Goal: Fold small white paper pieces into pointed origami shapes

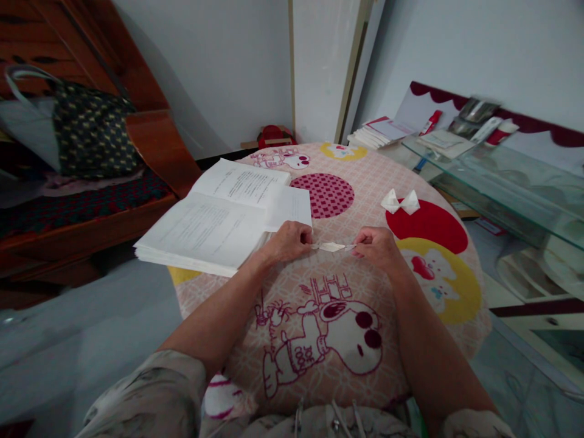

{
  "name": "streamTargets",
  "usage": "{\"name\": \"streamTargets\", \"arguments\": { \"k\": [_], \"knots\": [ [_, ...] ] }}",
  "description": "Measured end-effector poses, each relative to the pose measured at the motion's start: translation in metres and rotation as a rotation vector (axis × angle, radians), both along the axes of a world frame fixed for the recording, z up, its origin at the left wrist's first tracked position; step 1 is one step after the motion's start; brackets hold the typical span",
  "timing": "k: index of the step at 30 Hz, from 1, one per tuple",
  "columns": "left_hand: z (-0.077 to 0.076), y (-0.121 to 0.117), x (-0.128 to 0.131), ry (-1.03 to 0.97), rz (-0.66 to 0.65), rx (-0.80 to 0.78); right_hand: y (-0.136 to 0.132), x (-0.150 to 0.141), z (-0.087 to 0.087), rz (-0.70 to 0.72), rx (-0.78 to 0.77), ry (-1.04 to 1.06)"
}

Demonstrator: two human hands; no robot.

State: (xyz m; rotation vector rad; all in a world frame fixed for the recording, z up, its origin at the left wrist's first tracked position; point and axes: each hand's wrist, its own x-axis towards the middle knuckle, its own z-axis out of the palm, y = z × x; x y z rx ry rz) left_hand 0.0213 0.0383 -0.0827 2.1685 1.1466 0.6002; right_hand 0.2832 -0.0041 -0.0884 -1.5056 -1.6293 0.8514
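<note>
My left hand and my right hand are both closed in a pinch on the two ends of a small folded white paper piece, held just above the round table with its pink cartoon-print cloth. A finished white paper bow lies further back on the table, right of centre. An open book with printed pages rests at the table's left, touching close to my left hand.
A wooden bench with a dark patterned bag stands at the left. A glass shelf with papers and small items runs along the right. A stack of books sits behind the table.
</note>
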Motion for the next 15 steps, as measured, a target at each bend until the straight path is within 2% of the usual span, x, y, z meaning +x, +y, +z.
{"name": "streamTargets", "arguments": {
  "k": [11, 13, 15],
  "knots": [
    [-0.002, -0.003, 0.002, -0.047, -0.012, 0.043, -0.001, -0.004, 0.005, -0.025, -0.040, 0.031],
    [0.001, -0.008, 0.005, -0.090, -0.047, 0.093, -0.001, -0.005, 0.005, -0.022, -0.025, 0.028],
    [0.005, -0.014, 0.009, -0.139, -0.143, 0.161, -0.001, -0.005, 0.004, -0.021, -0.012, 0.018]
  ]
}}
